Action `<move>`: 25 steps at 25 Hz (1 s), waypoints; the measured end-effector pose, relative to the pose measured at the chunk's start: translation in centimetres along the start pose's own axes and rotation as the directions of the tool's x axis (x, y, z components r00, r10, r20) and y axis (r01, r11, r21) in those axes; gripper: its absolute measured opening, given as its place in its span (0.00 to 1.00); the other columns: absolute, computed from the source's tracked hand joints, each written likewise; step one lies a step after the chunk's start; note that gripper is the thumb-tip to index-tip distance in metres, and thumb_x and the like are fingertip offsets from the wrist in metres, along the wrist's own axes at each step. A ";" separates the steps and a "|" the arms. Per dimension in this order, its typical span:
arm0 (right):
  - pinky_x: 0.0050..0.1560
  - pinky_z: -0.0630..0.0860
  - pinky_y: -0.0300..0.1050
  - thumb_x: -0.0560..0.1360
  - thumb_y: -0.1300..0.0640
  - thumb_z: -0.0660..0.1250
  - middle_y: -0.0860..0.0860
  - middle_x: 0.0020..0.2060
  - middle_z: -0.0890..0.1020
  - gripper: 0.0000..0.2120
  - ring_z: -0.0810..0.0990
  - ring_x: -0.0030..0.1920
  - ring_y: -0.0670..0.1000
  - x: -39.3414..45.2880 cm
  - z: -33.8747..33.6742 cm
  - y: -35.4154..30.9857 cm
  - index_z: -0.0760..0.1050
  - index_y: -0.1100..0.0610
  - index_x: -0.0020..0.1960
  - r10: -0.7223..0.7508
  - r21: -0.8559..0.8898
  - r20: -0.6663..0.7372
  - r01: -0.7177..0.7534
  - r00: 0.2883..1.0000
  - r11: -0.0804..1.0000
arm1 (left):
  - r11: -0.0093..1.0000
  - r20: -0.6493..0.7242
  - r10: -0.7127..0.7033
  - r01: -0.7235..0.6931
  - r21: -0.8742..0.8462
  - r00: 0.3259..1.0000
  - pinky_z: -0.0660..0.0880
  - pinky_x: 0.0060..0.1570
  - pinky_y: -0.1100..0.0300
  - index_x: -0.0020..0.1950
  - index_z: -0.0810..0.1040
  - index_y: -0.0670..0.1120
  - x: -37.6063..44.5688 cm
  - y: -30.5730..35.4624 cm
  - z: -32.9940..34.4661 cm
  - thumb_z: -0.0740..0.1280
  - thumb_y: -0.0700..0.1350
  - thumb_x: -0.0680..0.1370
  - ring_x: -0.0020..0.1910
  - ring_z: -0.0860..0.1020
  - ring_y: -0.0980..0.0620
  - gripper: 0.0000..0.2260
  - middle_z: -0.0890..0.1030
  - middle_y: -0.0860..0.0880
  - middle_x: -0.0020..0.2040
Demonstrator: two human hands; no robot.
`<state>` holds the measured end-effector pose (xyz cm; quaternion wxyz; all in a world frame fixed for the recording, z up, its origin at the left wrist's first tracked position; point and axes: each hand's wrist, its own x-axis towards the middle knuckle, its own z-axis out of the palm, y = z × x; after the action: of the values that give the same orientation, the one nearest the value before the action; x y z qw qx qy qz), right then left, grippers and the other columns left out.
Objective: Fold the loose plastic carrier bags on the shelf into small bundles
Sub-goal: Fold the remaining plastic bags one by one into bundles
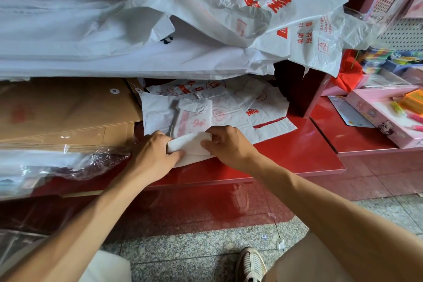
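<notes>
On the glossy red shelf [297, 155], both grips, left hand [155, 155] and right hand [229, 144], pinched a half-folded white carrier bag [190, 144].

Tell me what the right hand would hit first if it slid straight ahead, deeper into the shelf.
Probably the flattened white bags lying just beyond the right hand, which grips the folded bag; depth is hard to judge.

Both arms stretched forward, bare forearms converging. Left hand [153, 152] and right hand [225, 144] close together, knuckles up, fingers [211, 142] curled, pinching.
</notes>
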<state>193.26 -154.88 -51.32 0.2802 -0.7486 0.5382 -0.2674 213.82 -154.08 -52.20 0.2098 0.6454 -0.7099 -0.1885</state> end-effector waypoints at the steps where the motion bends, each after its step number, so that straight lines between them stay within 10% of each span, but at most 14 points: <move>1: 0.36 0.69 0.44 0.77 0.56 0.66 0.55 0.33 0.80 0.11 0.77 0.34 0.51 0.4 0.0 0.3 0.75 0.63 0.41 0.040 0.027 -0.016 -0.039 0.999 0.999 | 1.000 -0.040 -0.021 0.021 0.008 0.999 0.73 0.48 0.50 0.32 0.74 0.49 0.2 -0.2 0.0 0.73 0.52 0.73 0.43 0.76 0.47 0.14 0.74 0.49 0.44; 10: 0.32 0.63 0.44 0.77 0.49 0.65 0.53 0.33 0.77 0.18 0.74 0.36 0.55 2.2 0.4 1.6 0.67 0.56 0.33 0.160 -0.241 -0.082 -0.175 0.984 0.955 | 0.985 -0.200 0.117 -0.088 0.146 0.973 0.74 0.49 0.51 0.41 0.78 0.48 0.3 -0.1 0.9 0.72 0.50 0.74 0.46 0.76 0.48 0.08 0.74 0.52 0.46; 15: 0.39 0.69 0.45 0.75 0.52 0.67 0.53 0.45 0.80 0.13 0.79 0.44 0.56 2.1 0.5 1.6 0.71 0.54 0.57 0.086 -0.321 -0.140 -0.127 0.986 0.938 | 0.956 0.042 0.267 -0.270 0.115 0.963 0.67 0.66 0.53 0.68 0.75 0.48 0.2 0.3 1.2 0.70 0.51 0.75 0.65 0.70 0.51 0.22 0.75 0.55 0.65; 19: 0.46 0.75 0.49 0.75 0.53 0.67 0.50 0.54 0.77 0.15 0.76 0.52 0.53 1.6 -0.2 1.2 0.73 0.52 0.61 -0.181 -0.336 -0.046 0.155 0.982 0.929 | 0.952 -0.053 0.273 -0.261 0.162 0.961 0.73 0.58 0.51 0.59 0.80 0.45 0.5 0.1 1.3 0.67 0.39 0.73 0.55 0.76 0.46 0.15 0.82 0.49 0.56; 22: 0.54 0.72 0.49 0.74 0.46 0.68 0.49 0.58 0.78 0.22 0.73 0.56 0.53 1.1 -0.3 0.9 0.73 0.53 0.65 -0.115 -0.376 0.165 0.171 0.980 0.911 | 0.975 -0.137 0.222 -0.218 0.040 0.965 0.74 0.50 0.55 0.52 0.82 0.46 0.7 0.7 1.0 0.68 0.38 0.73 0.49 0.78 0.49 0.10 0.82 0.52 0.47; 25: 0.41 0.71 0.37 0.74 0.58 0.67 0.50 0.45 0.80 0.16 0.76 0.46 0.51 1.3 -0.5 0.9 0.75 0.55 0.62 -0.113 -0.218 0.010 0.113 0.993 0.969 | 0.990 -0.144 0.108 -0.120 -0.072 0.984 0.67 0.38 0.61 0.53 0.79 0.51 0.4 1.8 0.6 0.68 0.42 0.75 0.41 0.76 0.52 0.09 0.78 0.53 0.40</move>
<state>192.73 -156.44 -51.48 0.1801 -0.8040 0.5210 -0.2231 211.96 -154.27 -51.72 0.2951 0.6063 -0.7211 -0.1591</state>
